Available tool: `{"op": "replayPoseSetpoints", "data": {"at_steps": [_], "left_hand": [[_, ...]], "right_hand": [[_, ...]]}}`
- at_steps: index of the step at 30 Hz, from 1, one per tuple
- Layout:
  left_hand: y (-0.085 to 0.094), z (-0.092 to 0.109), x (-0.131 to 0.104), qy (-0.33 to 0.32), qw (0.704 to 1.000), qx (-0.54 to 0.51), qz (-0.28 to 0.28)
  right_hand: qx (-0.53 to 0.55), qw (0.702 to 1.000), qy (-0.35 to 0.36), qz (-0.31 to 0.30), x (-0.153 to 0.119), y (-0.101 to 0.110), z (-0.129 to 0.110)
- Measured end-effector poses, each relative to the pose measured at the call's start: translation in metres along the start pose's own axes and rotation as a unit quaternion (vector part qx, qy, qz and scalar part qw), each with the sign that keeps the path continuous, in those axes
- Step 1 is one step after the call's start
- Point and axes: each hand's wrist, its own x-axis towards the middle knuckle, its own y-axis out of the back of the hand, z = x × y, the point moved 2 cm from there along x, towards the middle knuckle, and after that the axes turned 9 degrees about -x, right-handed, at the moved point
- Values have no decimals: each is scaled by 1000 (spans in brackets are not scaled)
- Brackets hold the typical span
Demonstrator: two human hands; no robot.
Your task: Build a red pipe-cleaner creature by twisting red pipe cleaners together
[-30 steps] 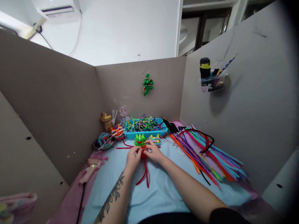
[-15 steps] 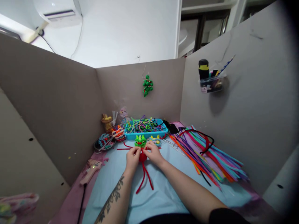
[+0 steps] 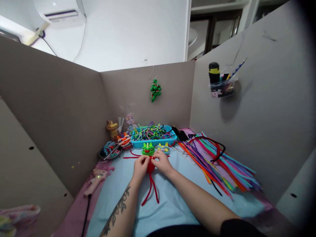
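Note:
Between both hands is a red pipe-cleaner piece (image 3: 150, 167) with a rounded body; two loose red strands (image 3: 154, 191) hang from it toward me, and others stick out to the sides. My left hand (image 3: 141, 167) pinches its upper left edge, fingers pressed together. From the right, my right hand (image 3: 161, 162) pinches its top edge, fingertips close to those of the left. Just beyond the fingers lies a green pipe-cleaner head (image 3: 148, 149) with ears and eyes. A blue and yellow piece (image 3: 163, 148) sits behind my right hand.
A blue tray (image 3: 140, 144) of tangled pipe cleaners stands at the back. Loose coloured pipe cleaners (image 3: 222, 164) spread on the right, near metal scissors or pliers (image 3: 182, 153). At left are a dark bowl (image 3: 101, 153) and a pink glue gun (image 3: 95, 184) with a cord. Grey panels enclose the table.
The two loose red strands have swung slightly to the left. Both hands keep their pinch in nearly the same place.

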Motion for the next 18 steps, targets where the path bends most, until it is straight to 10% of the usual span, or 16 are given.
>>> {"op": "replayPoseSetpoints", "data": {"at_steps": [6,13,18], "left_hand": [[-2,0,-1,-32,999,31,-14],[-2,-1,1,7,1000,-2,-14],[-2,-9,3,29,998,-62,-6]], "right_hand": [[-27,993,-109,17,0,-9,15],[212,937,-277,-28,-1,-23,30],[203,938,-281,13,-1,-22,32]]}}
